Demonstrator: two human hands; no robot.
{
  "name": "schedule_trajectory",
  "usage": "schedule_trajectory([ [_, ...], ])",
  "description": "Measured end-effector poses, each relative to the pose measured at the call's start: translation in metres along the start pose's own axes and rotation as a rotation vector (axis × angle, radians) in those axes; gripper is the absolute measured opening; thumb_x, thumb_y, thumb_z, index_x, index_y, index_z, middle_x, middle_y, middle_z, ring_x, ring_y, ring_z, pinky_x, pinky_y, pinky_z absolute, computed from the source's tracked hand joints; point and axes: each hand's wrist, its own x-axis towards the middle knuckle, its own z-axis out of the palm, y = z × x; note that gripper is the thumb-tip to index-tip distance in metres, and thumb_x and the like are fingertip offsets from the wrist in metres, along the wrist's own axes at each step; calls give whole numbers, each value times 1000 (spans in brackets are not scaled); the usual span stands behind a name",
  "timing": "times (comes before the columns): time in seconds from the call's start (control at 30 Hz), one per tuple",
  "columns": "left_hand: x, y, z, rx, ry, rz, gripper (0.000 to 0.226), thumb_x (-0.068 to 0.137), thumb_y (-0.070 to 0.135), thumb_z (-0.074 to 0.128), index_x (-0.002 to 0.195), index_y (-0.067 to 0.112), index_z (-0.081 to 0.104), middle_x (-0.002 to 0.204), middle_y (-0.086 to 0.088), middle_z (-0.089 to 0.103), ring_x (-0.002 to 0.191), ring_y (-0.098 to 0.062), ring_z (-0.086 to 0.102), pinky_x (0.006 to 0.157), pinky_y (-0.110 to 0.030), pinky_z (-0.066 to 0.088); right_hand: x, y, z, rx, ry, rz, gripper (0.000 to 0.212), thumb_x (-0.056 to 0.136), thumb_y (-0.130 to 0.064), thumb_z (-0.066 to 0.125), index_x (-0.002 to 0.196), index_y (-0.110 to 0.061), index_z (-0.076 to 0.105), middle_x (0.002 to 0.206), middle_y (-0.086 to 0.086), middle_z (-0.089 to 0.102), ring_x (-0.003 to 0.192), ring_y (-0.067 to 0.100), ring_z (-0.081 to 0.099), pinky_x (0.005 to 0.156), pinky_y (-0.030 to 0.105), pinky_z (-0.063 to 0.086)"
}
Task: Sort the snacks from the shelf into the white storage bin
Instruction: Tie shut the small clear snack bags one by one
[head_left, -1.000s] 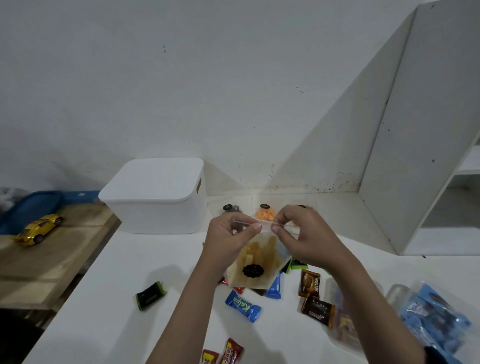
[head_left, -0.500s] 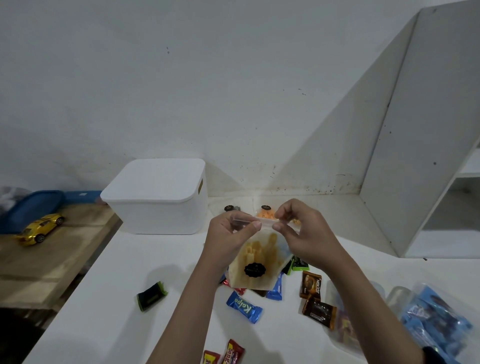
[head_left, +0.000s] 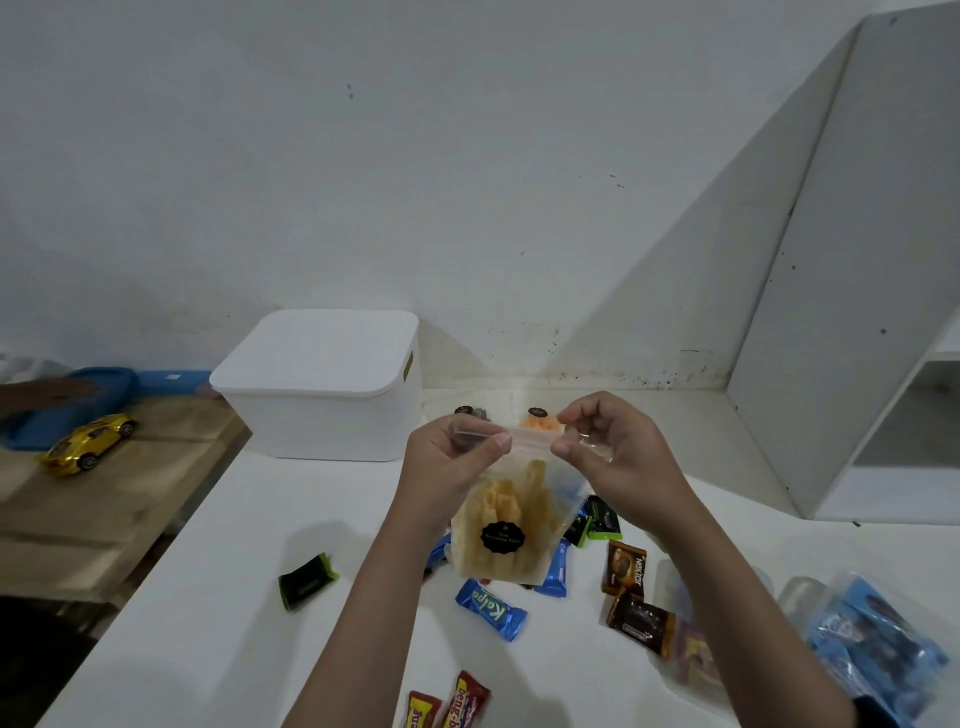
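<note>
White wall behind, scuffed and spotted low down near the desk (head_left: 218, 597) line. White desk runs from the wall toward the camera; a white shelf unit (head_left: 852, 291) stands at its right end, one open compartment visible.

White storage bin (head_left: 324, 384) sits at the back left of the desk, against the wall, lid on.

Both hands raised above the desk centre, holding a clear zip bag (head_left: 506, 519) of pale yellow stick snacks, black round label on its front. Left hand (head_left: 449, 467): thumb and fingers pinched on the bag's top strip at the left end. Right hand (head_left: 608, 447): fingertips pinched on the same strip at the right end. Bag hangs below the hands, off the surface.

Behind the hands, near the wall: an orange snack pack (head_left: 540, 423) with a black label, partly hidden.

Loose on the desk below the bag: blue Kalpa bar (head_left: 491, 609), a second blue wrapper (head_left: 556, 569), two brown Nextar packs (head_left: 626, 569), a black-and-green wrapper (head_left: 307, 581) apart at left, another black-and-green pair (head_left: 597, 519) just right of the bag, red Beng-Beng bars (head_left: 452, 706) at the bottom edge. Clear bag with blue packets (head_left: 872, 644) at far right.

Left of the desk: lower wooden surface (head_left: 104, 499) with a yellow toy car (head_left: 88, 441) and a blue tray (head_left: 109, 387); another person's hand (head_left: 57, 389), blurred, reaches over it.
</note>
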Motion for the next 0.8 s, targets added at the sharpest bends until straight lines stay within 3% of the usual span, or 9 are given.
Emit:
schedule_trajectory([
  [0.17,-1,2,2,3,5,-11,12,77,5,73,75,16,71,78,-4,70,79,-18,65,71,-32,55,1,0,6,-14,13,-16,26,82,-8,70,90,-27,54,76,-1,58,76,16,59,82,32,53],
  [0.37,-1,6,-2,-54,33,-30,8,77,4,71,77,12,70,80,-8,69,77,-17,65,65,-25,56,3,-4,5,120,136,103,35,70,-18,82,92,-22,56,67,0,57,60,8,53,67,30,49],
  [0.57,-4,7,-1,-79,37,-38,18,78,3,71,69,18,71,72,-3,70,71,-14,66,61,-22,55,1,-2,6,186,140,124,34,68,-15,83,83,-22,53,66,2,52,60,14,48,66,37,47],
  [0.73,-4,9,-1,-91,70,-30,13,80,0,68,74,12,69,68,4,69,64,-2,65,55,-13,50,-1,-3,3,382,111,146,36,73,-1,74,97,-17,52,59,-1,63,62,11,62,64,18,53],
  [0.8,-3,10,-3,-104,79,-20,13,79,-2,67,75,10,68,67,5,69,63,0,65,56,-11,49,-3,-3,0,496,82,171,34,74,7,69,97,-13,53,58,-1,65,63,9,65,65,18,54],
])
